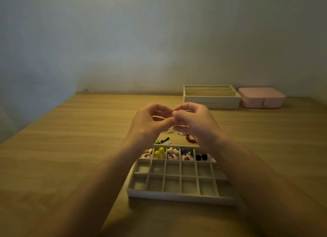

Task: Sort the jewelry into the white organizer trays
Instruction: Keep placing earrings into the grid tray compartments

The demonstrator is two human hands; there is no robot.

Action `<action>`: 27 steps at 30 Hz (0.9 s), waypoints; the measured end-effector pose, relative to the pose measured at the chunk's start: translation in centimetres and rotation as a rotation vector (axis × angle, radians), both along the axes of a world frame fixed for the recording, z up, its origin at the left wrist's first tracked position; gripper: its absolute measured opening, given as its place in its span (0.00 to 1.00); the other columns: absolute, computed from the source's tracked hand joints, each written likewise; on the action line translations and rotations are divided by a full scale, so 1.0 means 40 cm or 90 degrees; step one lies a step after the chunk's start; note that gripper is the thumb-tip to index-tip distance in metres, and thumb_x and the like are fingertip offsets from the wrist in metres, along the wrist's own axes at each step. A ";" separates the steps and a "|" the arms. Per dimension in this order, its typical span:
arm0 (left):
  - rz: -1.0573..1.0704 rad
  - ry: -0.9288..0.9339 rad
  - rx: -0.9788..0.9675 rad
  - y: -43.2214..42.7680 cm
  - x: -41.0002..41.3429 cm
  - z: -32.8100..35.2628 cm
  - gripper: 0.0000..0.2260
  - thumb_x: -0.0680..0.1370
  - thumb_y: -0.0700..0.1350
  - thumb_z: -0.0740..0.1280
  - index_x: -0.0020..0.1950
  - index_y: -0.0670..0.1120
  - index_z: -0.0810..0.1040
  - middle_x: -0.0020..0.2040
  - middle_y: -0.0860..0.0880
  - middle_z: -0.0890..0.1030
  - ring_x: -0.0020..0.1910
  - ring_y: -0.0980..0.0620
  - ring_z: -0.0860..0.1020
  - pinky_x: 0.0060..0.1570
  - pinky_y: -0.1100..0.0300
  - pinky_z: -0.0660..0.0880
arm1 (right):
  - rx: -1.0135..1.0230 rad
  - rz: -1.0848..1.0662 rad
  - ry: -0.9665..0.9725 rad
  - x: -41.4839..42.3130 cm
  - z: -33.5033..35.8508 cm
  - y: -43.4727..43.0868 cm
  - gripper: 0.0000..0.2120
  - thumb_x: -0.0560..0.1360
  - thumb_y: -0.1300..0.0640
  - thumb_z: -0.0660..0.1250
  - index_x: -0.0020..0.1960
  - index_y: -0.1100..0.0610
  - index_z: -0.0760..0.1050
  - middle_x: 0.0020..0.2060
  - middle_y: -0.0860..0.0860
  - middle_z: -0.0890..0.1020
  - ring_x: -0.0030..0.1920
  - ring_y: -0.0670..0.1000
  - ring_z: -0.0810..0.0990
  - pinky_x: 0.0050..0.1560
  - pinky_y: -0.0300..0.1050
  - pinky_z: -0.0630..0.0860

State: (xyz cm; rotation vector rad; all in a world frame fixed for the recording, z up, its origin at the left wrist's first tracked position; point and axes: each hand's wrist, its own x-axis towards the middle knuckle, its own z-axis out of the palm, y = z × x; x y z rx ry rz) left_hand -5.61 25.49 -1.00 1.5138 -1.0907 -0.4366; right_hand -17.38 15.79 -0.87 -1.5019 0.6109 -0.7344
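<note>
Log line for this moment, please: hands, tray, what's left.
hands: left hand and right hand pinch small item together | grid tray: far row holds pieces | loose jewelry: beyond tray

Colours as I found them on my table.
The table was honey-tan with darker grain streaks, and the wall was dull grey-white. My grid tray was off-white; its far row held pink-and-white rings, yellow balls, cream hearts, a blue bead, a red bead and black beads. Beyond it lay a green bead and a red-brown bracelet. The fine chain I held was pale, its pendant pale green. The slotted tray was cream and the case soft pink.
</note>
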 end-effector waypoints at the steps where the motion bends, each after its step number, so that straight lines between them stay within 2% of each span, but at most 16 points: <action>1: 0.008 -0.014 -0.003 -0.006 -0.017 -0.003 0.09 0.74 0.43 0.75 0.53 0.49 0.81 0.46 0.51 0.84 0.45 0.54 0.83 0.43 0.60 0.82 | -0.002 -0.008 0.008 -0.017 0.002 -0.002 0.05 0.79 0.61 0.69 0.54 0.60 0.79 0.49 0.57 0.84 0.49 0.53 0.86 0.47 0.43 0.84; 5: 0.028 0.006 -0.019 -0.027 -0.084 -0.018 0.06 0.74 0.43 0.75 0.49 0.50 0.82 0.43 0.51 0.84 0.43 0.53 0.84 0.42 0.57 0.83 | -0.018 -0.034 0.037 -0.087 0.001 -0.012 0.04 0.79 0.60 0.70 0.53 0.58 0.80 0.49 0.56 0.85 0.51 0.54 0.86 0.49 0.44 0.85; 8: 0.041 0.007 -0.004 -0.043 -0.133 -0.031 0.05 0.75 0.44 0.75 0.49 0.50 0.82 0.43 0.51 0.84 0.41 0.55 0.84 0.42 0.55 0.84 | -0.025 -0.047 0.046 -0.139 -0.002 -0.016 0.05 0.79 0.61 0.70 0.54 0.60 0.80 0.49 0.56 0.84 0.50 0.53 0.85 0.45 0.41 0.84; 12: 0.026 0.052 0.005 -0.061 -0.182 -0.036 0.04 0.76 0.43 0.74 0.48 0.46 0.82 0.43 0.46 0.84 0.42 0.49 0.85 0.44 0.51 0.84 | 0.024 -0.065 0.017 -0.187 -0.011 -0.027 0.04 0.78 0.62 0.71 0.52 0.60 0.82 0.47 0.57 0.86 0.49 0.55 0.87 0.45 0.43 0.83; 16: -0.001 0.134 0.021 -0.071 -0.219 -0.036 0.04 0.75 0.41 0.74 0.47 0.44 0.80 0.42 0.43 0.84 0.42 0.45 0.85 0.43 0.53 0.84 | 0.058 -0.082 0.001 -0.221 -0.016 -0.033 0.02 0.76 0.64 0.73 0.49 0.60 0.83 0.45 0.57 0.87 0.48 0.56 0.87 0.44 0.43 0.82; 20: -0.018 0.178 0.051 -0.069 -0.229 -0.044 0.05 0.75 0.40 0.74 0.49 0.42 0.80 0.42 0.43 0.85 0.40 0.49 0.85 0.41 0.58 0.82 | 0.019 -0.104 0.028 -0.238 -0.029 -0.033 0.04 0.75 0.65 0.74 0.49 0.61 0.82 0.46 0.57 0.85 0.47 0.56 0.85 0.45 0.44 0.84; 23: -0.012 0.163 0.086 -0.070 -0.227 -0.050 0.07 0.75 0.40 0.75 0.50 0.40 0.81 0.44 0.40 0.85 0.39 0.49 0.84 0.39 0.58 0.82 | -0.017 -0.105 0.049 -0.241 -0.042 -0.031 0.05 0.73 0.66 0.74 0.49 0.60 0.82 0.43 0.55 0.85 0.44 0.53 0.84 0.44 0.46 0.82; 27: -0.003 0.052 0.134 -0.070 -0.221 -0.045 0.05 0.74 0.42 0.76 0.48 0.43 0.84 0.42 0.44 0.85 0.36 0.53 0.82 0.31 0.67 0.76 | -0.144 -0.081 0.149 -0.256 -0.045 -0.044 0.05 0.76 0.62 0.74 0.50 0.54 0.85 0.45 0.49 0.86 0.46 0.48 0.83 0.41 0.39 0.79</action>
